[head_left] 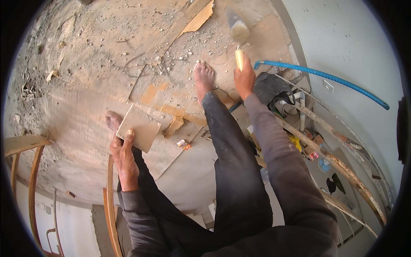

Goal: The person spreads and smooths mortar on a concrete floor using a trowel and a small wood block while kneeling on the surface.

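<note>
My left hand (125,156) is closed on a flat, pale square tile (140,128), the thumb pressed on its face. Out to the right, my right hand (245,77) grips the light wooden handle of a trowel (239,32). Its blade points away from me and is blurred, with a whitish patch near the handle. Tile and trowel are well apart. Below the tile, the left foot (113,121) is partly hidden; the other bare foot (204,79) stands between my two hands.
Rubble and dust cover the floor (85,92), with torn cardboard (199,19) at the far side. A black bag (274,90), rusty poles (338,165) and a blue ribbed hose (329,76) lie along the right wall (342,38). Wooden bars (112,205) stand at the lower left.
</note>
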A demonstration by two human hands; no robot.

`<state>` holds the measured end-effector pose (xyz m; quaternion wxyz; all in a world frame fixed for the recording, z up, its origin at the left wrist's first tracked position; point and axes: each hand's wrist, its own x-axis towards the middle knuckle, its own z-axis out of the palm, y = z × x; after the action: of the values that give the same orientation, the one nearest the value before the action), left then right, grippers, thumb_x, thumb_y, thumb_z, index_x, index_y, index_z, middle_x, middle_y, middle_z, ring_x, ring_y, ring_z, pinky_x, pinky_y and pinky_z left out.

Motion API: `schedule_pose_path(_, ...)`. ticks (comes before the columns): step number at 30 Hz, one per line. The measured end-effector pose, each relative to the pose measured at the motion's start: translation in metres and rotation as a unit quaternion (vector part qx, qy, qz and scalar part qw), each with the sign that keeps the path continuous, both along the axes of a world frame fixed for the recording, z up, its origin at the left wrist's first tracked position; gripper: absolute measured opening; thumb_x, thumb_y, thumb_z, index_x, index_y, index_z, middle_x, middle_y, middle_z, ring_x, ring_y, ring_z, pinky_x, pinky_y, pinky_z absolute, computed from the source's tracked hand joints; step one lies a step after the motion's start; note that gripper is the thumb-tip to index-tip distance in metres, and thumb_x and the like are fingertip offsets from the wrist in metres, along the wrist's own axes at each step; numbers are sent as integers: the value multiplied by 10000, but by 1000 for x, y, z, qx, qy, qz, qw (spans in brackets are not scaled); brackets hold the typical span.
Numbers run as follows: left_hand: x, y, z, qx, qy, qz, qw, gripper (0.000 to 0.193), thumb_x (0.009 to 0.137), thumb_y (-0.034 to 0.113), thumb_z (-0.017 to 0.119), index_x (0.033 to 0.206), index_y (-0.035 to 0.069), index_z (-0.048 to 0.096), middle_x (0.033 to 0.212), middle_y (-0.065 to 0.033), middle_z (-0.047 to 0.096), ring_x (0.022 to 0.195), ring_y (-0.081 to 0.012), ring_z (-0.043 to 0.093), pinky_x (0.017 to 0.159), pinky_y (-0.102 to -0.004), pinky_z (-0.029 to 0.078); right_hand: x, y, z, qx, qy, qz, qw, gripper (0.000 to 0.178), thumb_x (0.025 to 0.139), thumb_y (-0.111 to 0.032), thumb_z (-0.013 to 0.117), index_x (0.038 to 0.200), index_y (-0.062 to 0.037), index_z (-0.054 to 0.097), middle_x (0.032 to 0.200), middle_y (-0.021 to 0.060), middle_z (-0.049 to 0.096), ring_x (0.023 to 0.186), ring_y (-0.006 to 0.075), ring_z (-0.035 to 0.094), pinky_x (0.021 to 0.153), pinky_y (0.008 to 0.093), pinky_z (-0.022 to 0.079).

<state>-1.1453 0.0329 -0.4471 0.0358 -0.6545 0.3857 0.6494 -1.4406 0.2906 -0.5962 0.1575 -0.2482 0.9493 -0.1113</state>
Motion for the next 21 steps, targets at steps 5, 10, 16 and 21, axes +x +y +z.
schedule_pose_path(5,2,4,-6,14,21,16,1000,332,872,203,606,1084,-52,607,966,-67,618,902,-129,527,840,-274,404,-55,-25,-6,108,47,59,991,653,764,-36,613,1364,-59,358,1056,208,578,918,378,600,772,452,488)
schedule_pose_path(10,4,-5,3,-7,23,16,1000,312,870,178,602,1073,-59,610,946,-59,616,892,-125,523,839,-271,403,-15,-11,32,164,-73,162,970,676,761,-32,621,1377,-103,352,1014,165,559,879,368,601,757,451,488)
schedule_pose_path(16,15,-10,4,-6,35,39,999,292,870,158,598,1063,-60,615,947,-66,625,885,-122,527,830,-264,402,22,2,51,99,-92,137,981,635,742,-15,615,1338,-90,411,1111,172,576,954,385,592,818,449,473)
schedule_pose_path(21,23,-14,7,6,49,41,998,287,870,152,596,1063,-59,617,952,-65,631,888,-122,535,823,-263,408,34,-12,24,95,-47,-69,992,571,728,-34,604,1280,-54,460,1076,228,603,985,404,586,834,449,469)
